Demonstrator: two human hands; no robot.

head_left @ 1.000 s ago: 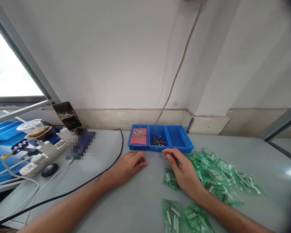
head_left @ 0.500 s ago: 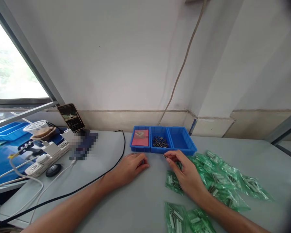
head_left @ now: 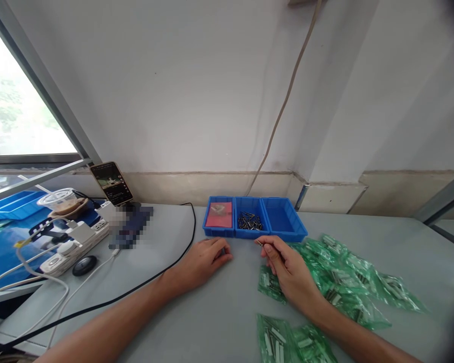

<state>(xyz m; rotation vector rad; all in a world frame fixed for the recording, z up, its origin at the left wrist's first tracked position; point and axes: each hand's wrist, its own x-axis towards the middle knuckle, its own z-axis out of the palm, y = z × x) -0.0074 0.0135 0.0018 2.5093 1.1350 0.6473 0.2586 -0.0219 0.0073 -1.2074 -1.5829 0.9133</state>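
My right hand (head_left: 291,269) pinches a small metal screw (head_left: 259,243) between thumb and fingertips, just in front of the blue trays. Only its end shows past the fingers. Beyond it, the middle blue tray (head_left: 251,234) holds a heap of similar metal screws (head_left: 249,221). My left hand (head_left: 202,261) rests on the table, loosely curled, thumb apart from the fingers and nothing in it. Partly under my right hand lies a green plastic bag (head_left: 269,285) of metal and white pieces. More green bags (head_left: 344,275) are spread around my right forearm.
The left tray (head_left: 219,233) holds a red card with a small clear bag. A black cable (head_left: 136,291) runs beside my left arm. Farther left are a power strip (head_left: 75,242), a black mouse (head_left: 84,265), a propped phone (head_left: 111,182) and a lidded cup (head_left: 62,200).
My right fingers have shifted slightly and the screw between them has turned a little. My left hand stays where it was.
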